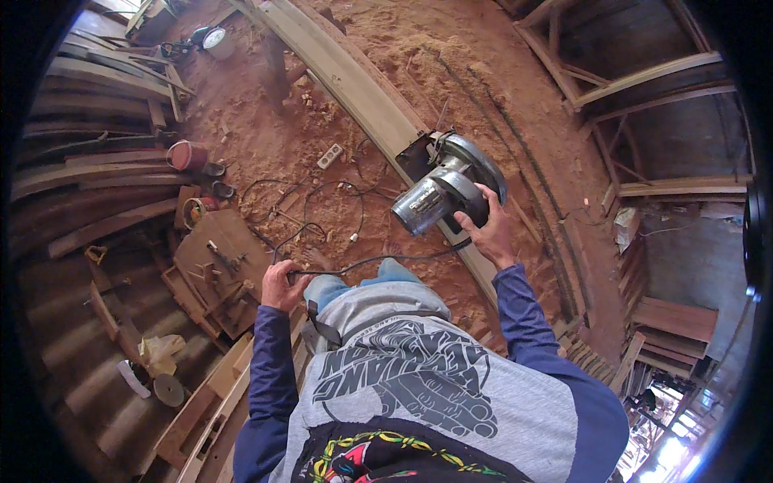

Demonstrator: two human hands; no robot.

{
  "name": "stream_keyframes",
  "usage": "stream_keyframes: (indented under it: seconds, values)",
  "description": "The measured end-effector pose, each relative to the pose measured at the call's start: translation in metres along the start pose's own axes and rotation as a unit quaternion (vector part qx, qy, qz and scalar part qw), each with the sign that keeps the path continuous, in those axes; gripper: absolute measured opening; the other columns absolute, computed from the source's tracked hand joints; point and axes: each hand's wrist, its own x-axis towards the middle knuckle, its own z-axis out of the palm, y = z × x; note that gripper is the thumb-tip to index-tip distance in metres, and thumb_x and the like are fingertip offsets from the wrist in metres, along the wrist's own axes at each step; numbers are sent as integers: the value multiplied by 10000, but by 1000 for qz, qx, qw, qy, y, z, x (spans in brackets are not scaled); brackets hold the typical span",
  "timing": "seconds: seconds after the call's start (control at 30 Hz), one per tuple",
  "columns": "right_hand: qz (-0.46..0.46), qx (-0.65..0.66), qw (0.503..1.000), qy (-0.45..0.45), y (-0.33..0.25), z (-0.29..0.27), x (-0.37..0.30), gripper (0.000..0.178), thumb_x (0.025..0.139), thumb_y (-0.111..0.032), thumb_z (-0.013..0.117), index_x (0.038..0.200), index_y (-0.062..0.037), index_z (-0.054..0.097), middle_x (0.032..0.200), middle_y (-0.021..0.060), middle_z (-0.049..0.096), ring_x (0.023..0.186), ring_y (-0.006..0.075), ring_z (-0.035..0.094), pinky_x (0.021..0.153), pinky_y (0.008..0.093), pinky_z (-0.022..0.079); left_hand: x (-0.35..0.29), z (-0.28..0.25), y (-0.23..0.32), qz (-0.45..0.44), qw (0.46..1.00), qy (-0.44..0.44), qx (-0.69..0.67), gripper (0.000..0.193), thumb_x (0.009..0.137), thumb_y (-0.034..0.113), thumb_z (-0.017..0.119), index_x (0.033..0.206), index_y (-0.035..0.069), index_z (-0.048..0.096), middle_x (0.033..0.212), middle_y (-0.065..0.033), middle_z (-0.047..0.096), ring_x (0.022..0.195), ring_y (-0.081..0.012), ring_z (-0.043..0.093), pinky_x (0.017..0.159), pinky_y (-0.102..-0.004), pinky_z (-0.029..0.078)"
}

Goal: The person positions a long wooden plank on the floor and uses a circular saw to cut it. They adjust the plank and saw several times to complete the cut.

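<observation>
A circular saw [425, 203] with a silver motor housing and a rounded blade guard rests on a long pale wooden beam [346, 76]. My right hand [491, 231] is closed around its rear handle, with thumb and fingers on either side. From the saw a black power cord [386, 258] runs left across my lap. My left hand [282, 286] pinches that cord near my left knee, and beyond it the cord drops toward the floor. The blade itself is hidden by the guard and the beam.
A white power strip [329, 156] lies among looped cord and wood shavings on the reddish floor. Stacked boards [105, 169], a red bucket [187, 155] and a wooden board with tools [221, 251] are at left. Wooden frames [652, 84] stand at right.
</observation>
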Motion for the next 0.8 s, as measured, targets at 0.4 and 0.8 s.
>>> stream_keyframes:
  seconds: [0.4,0.8]
  values:
    - [-233,-11,958,165,-84,40,-13,334,879,-182,731,1164,-44,625,1115,150,629,1053,360,609,973,459,472,22,-42,59,99,994,-18,-41,276,763,302,827,930,106,729,860,-86,698,819,-312,667,754,-417,502]
    - [-15,211,966,-150,-156,78,-71,275,1018,-272,639,946,-20,722,764,36,707,727,110,629,649,311,534,65,-134,71,144,957,-136,-213,275,820,280,796,872,34,685,677,-86,608,608,-201,607,585,-328,472]
